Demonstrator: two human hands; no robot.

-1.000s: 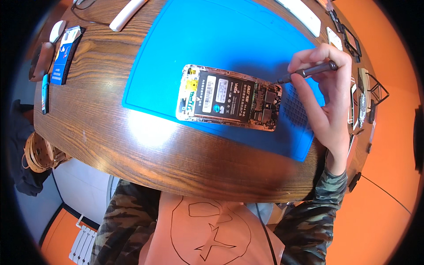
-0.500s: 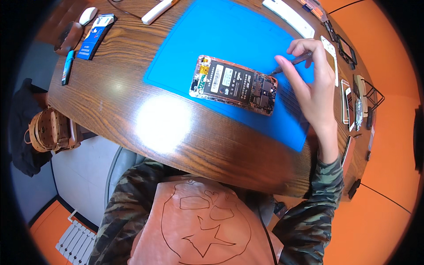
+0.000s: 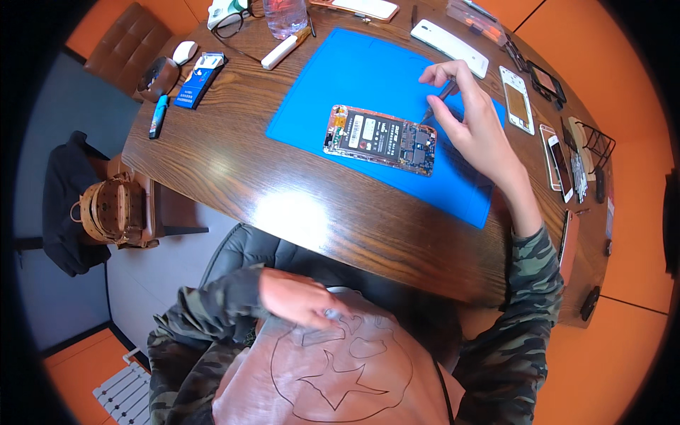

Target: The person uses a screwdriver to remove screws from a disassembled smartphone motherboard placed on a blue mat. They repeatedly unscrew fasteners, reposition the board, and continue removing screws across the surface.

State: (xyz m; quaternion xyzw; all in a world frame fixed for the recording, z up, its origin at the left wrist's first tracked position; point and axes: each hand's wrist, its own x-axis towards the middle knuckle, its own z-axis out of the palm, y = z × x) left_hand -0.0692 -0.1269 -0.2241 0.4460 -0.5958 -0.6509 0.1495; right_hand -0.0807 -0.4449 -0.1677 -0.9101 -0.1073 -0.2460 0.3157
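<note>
An opened smartphone lies on the blue mat, its dark battery and circuit board exposed. Over the phone's upper right corner is my right hand, pinching a slim dark pointed tool. The tool's tip is close to the board edge; whether it touches I cannot tell, nor whether it is tweezers or a screwdriver. Below the table edge, my left hand is in front of my shirt, slightly blurred. Its fingers are curled together around a small greyish-blue thing too indistinct to name.
A white phone, a white phone frame and more phones line the far and right sides. To the left are a cigarette pack, a turquoise marker and a mouse. A bottle stands behind.
My left hand has come up into view before my shirt. My right hand still holds the tool over the phone's right end. The view has shifted, showing more of the table's far side.
</note>
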